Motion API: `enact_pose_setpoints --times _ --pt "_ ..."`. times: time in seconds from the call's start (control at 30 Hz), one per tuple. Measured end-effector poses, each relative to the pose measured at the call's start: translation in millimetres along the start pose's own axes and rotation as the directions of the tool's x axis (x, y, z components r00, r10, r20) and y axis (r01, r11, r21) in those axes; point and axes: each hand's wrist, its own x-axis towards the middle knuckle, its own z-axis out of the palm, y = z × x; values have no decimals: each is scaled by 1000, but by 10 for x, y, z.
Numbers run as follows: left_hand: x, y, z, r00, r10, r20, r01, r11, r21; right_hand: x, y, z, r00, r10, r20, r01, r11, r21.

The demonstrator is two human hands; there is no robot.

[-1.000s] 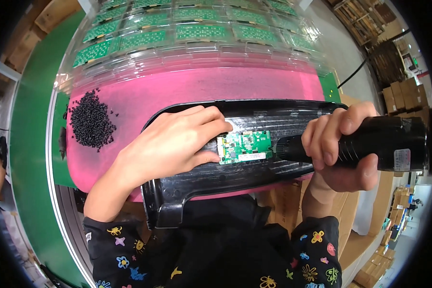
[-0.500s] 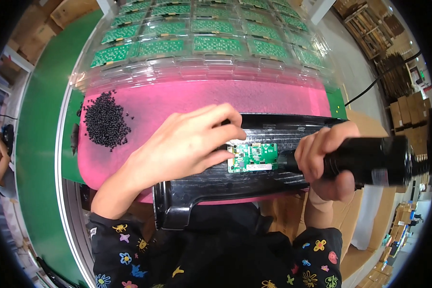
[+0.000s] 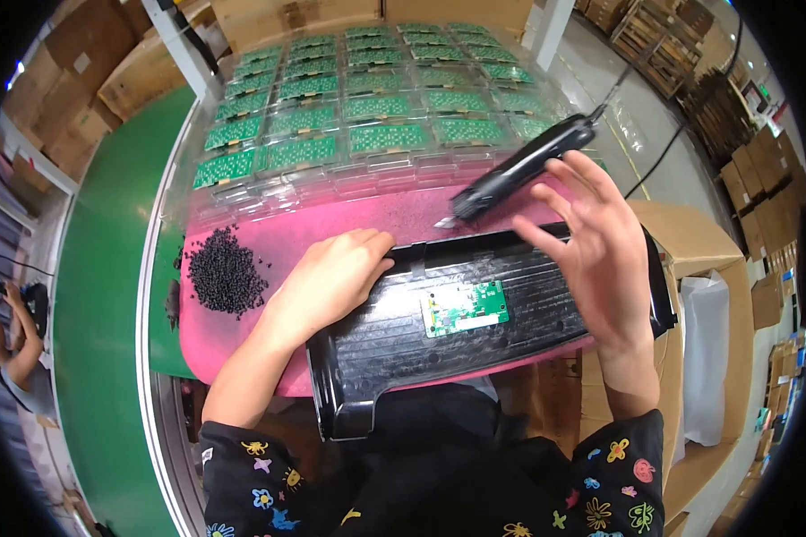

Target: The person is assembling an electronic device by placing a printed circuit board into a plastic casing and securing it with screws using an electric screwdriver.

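A long black plastic housing (image 3: pixel 394 358) lies across in front of me. On its inner face sits a green circuit board (image 3: pixel 466 309) with a white label strip along its near edge. My left hand (image 3: pixel 336 277) is closed over the far left edge of the housing, fingers curled round the rim. My right hand (image 3: pixel 595 242) is raised above the housing's right part, fingers spread, nothing in it. Just beyond those fingers a black electric screwdriver (image 3: pixel 524 170) hangs tilted on its cord, its metal tip pointing down to the left.
A pile of small black screws (image 3: pixel 226 273) lies on the pink mat (image 3: pixel 367 210) at left. Clear plastic trays (image 3: pixel 331 183) with many green boards stand at the back. An open cardboard box (image 3: pixel 721 358) is at right. Another person (image 3: pixel 27 349) sits far left.
My right hand has let go of the screwdriver, which moved off the board to the far side. My left hand went from beside the board to the housing's far edge.
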Motion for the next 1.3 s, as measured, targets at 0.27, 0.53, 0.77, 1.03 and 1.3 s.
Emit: enact_pose_setpoints --times 0.27,0.53,0.77,1.03,1.3 --pt "-186 450 -374 921 135 -365 -123 991 58 -424 -309 442 -4 -384 923 991 -123 -47" --pt "-1574 -17 -456 158 -354 -922 211 924 -319 -430 -550 448 -115 -464 878 993 -52 102" --pt "-2561 -314 -798 133 -861 -491 -411 403 -818 -157 -704 254 -486 -399 778 786 -588 189" --pt "-3161 -977 -962 8 -851 -526 -629 404 -664 -210 -617 102 -389 -497 776 855 -508 103" --pt "-4490 -2812 -967 90 -708 -700 163 704 -691 -219 -472 -460 -82 -558 826 933 -335 -134"
